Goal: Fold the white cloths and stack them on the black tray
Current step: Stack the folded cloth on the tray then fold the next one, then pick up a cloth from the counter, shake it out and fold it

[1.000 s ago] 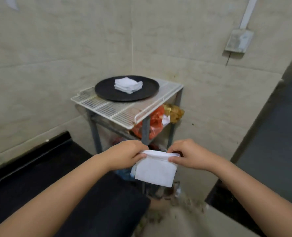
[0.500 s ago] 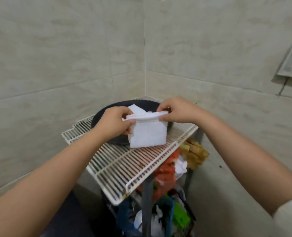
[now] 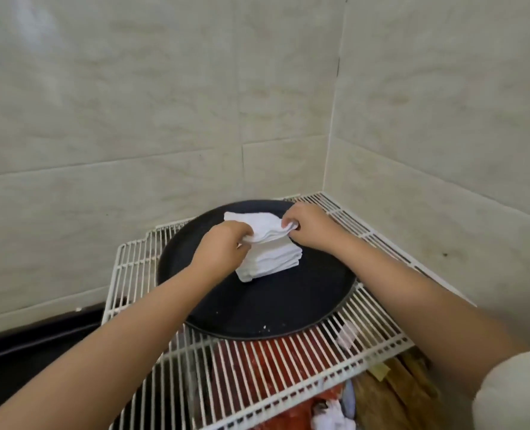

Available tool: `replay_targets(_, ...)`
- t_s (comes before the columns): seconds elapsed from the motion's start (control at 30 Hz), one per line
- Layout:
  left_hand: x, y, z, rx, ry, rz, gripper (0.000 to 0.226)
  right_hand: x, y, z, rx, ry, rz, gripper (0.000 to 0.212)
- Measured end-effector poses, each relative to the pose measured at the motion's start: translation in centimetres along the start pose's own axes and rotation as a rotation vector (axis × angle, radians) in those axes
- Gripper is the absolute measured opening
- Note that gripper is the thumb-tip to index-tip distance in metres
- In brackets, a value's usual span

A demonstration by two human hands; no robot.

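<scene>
White cloths [image 3: 271, 259], folded, sit in a stack on the black tray [image 3: 267, 308], toward its far half, and the tray itself lies on the white wire shelf [image 3: 288, 367] close to that shelf's far corner, where the two tiled walls meet. I hold the top cloth [image 3: 259, 226] over the stack with both hands: my left hand [image 3: 223, 248] has its grip curled on the near left edge of it, and my right hand [image 3: 311, 229] pinches its right corner between thumb and fingers. The far edge of that cloth lies flat on the stack; the near edge is lifted and bunched between my hands. My left hand covers the stack's left side, so I cannot count the layers there, and the tray's left rim is hidden behind my forearm. A few white specks dot the tray's near rim. Under the shelf, seen through the wires and cut off by the lower edge, there is something red [image 3: 245, 361], a crumpled white scrap [image 3: 332, 420] and some brownish pieces [image 3: 406, 386] near the right corner; I cannot make out what they are. No writing is readable.
</scene>
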State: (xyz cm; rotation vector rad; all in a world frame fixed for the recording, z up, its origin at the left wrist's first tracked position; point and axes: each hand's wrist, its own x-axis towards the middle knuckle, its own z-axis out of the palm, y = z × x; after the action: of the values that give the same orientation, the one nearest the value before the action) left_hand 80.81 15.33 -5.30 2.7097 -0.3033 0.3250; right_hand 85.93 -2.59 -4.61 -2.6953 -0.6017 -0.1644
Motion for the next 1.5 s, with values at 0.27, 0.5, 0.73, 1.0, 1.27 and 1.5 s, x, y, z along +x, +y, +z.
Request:
replay_targets(0.27,-2.0,1.0,1.0,0.060,0.069,-0.073,0.029,-1.3,1.1,0.5,0.028,-0.042,-0.093,0.028)
replay_targets(0.5,-3.7,0.7,1.8,0.177,-0.062,-0.137,0.047,-3.4,0.0,0.6,-0.117,-0.276,-0.070,0.028)
replay_targets(0.73,-7.1,-0.7,-2.0,0.302,-0.061,-0.221,0.046,-4.4,-5.4,-0.8,-0.236,-0.168,-0.098,0.039)
replay_targets(1.0,-23.0,-8.5,-12.6,0.436,0.028,-0.489,0.039,-7.4,-24.8,2.9,-0.072,-0.089,-0.425,0.039)
replay_targets(1.27,-48.0,-15.2,-23.0,0.613,0.142,-0.884,0.037,-17.2,-49.8,11.0,0.152,-0.202,-0.812,0.041)
replay_targets(1.5,-65.0,-20.7,-27.1,0.638,0.153,-1.215,0.038,-24.2,-65.6,18.2,0.217,-0.381,-1.046,0.041)
